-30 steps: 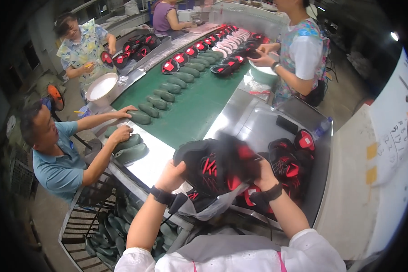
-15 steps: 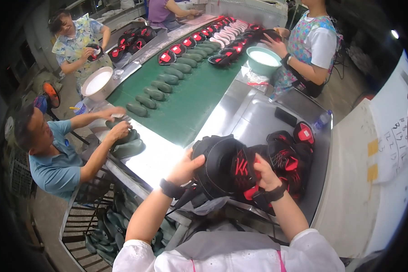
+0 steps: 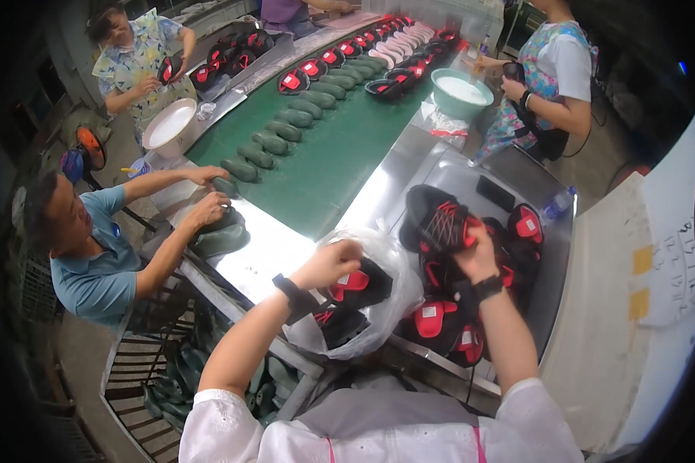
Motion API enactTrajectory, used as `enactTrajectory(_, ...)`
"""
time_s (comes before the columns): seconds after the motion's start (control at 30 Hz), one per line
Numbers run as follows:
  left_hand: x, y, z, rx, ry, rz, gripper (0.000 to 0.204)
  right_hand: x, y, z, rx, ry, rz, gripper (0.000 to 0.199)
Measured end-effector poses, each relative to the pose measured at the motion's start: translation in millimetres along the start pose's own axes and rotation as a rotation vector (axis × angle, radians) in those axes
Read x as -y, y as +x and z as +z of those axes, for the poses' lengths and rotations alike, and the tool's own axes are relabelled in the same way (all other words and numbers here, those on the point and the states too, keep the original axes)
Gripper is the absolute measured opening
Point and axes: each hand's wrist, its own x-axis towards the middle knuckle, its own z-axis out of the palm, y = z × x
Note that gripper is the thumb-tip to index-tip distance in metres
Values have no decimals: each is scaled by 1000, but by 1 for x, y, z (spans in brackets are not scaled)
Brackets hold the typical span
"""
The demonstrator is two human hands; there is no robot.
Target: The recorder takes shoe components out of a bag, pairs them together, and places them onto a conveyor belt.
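Observation:
My right hand (image 3: 477,251) grips a black shoe upper (image 3: 434,218) with red laces and a red tongue, raised over the metal tray. At the rim of a clear plastic bag (image 3: 398,270), my left hand (image 3: 328,265) has its fingers curled in; whether they pinch anything is hidden. Inside that bag lie black uppers with red parts, one showing a red tongue (image 3: 350,282). Below and beside my right hand, more black-and-red uppers (image 3: 527,224) are heaped in the metal tray (image 3: 448,166).
Ahead, a green conveyor belt (image 3: 301,202) carries rows of green shoe lasts (image 3: 270,143), uppers and pink pieces. At left, a co-worker in blue (image 3: 93,258) handles lasts; a crate (image 3: 135,386) of lasts stands below. Other people work farther back. A bottle (image 3: 560,202) and dark flat object (image 3: 496,193) lie in the tray.
The black upper between my hands has left my left hand, which is now at the bag. My right hand holds an upper farther up. The bag's contents have come into view.

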Motion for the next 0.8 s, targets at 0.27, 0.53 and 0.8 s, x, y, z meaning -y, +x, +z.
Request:
enactTrajectory(0.27,54,3,17,-67,779,-267,65,-22,-19,57,160,-1338,-510,30)
enactTrajectory(0.53,53,12,17,-129,590,-42,54,-86,-32,2,437,-1968,-113,31)
enactTrajectory(0.8,88,-13,20,-379,-1012,-516,24,-90,-56,48,589,-1955,-293,85)
